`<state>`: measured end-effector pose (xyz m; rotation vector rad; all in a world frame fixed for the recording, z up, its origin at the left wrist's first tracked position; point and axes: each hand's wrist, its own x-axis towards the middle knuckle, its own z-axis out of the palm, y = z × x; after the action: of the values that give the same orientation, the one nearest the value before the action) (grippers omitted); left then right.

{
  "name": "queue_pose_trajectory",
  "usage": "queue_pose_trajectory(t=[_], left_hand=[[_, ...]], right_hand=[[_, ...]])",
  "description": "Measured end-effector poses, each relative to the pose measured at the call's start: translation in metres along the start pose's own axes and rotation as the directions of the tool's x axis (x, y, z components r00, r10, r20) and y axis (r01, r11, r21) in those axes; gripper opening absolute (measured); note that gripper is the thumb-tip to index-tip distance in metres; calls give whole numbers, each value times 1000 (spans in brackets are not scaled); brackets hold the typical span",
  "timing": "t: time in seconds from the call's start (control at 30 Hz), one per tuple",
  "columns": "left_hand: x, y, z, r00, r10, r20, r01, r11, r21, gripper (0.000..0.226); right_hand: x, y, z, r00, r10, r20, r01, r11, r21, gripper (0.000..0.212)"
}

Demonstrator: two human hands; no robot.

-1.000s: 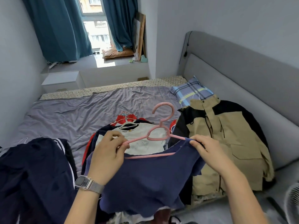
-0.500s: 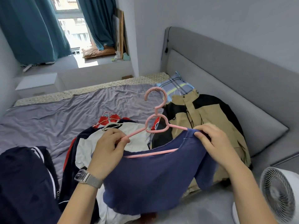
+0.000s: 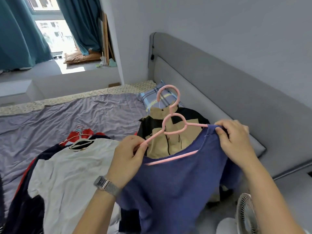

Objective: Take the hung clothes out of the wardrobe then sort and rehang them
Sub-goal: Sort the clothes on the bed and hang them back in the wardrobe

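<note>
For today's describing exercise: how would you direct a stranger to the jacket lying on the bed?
Start at the grey headboard along the bed's right side. Just below the checked pillow lies the jacket, spread flat behind the pink hanger. It alone is tan with black shoulders; the clothes beside it are white, red and navy.

Two hands (image 3: 128,159), one pink hanger (image 3: 175,122), one fan (image 3: 244,215)

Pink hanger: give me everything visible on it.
The pink hanger looks like slim plastic, with a round hook above a smaller loop at the neck. It is held upright over the bed. The left hand pinches its bare left arm; its right arm runs inside the blue shirt, whose shoulder the right hand grips. The lower bar shows through the neckline.
</note>
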<state>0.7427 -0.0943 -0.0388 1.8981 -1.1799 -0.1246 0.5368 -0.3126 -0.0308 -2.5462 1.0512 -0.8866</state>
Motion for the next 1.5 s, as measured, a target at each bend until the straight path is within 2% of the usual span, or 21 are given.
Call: queue_pose_trajectory(t=[0.13,0.23,0.4,0.5,0.57,0.9,0.97,1.07,1.23,1.37,1.5], left_hand=[[15,-16,1,995,-89,-44,86,995,-58,16],[32,-46,-3,988,-152,-12,153,987,55,22],[76,-75,17,984,-164,64,145,963,226,29],[97,-84,37,976,-197,98,162,944,286,20],[110,-89,45,976,-204,74,176,944,277,15],[226,-83,100,990,-140,-35,144,971,189,22],[246,-87,113,978,-168,-122,187,968,167,25],[255,-98,133,931,-302,-203,334,932,144,29],[230,-125,162,899,-427,-94,437,887,147,19],[206,-146,173,837,-537,-102,546,827,135,20],[190,-164,177,758,-634,-154,650,752,107,32]], right_hand=[[38,12,13,1000,-15,-10,15,999,-42,23],[56,22,30,1000,15,-20,-17,997,-71,24],[76,33,53,998,65,5,-65,997,-36,25],[92,42,66,996,88,13,-88,996,13,26],[106,49,73,996,86,17,-87,996,29,25],[208,119,117,984,154,85,-164,979,122,15],[230,135,133,980,166,107,-177,978,110,15],[261,164,165,968,183,171,-199,977,81,17],[289,196,240,892,237,385,-256,967,-3,21],[297,208,305,794,255,552,-239,966,-102,25],[306,221,354,669,316,673,-279,946,-167,28]])
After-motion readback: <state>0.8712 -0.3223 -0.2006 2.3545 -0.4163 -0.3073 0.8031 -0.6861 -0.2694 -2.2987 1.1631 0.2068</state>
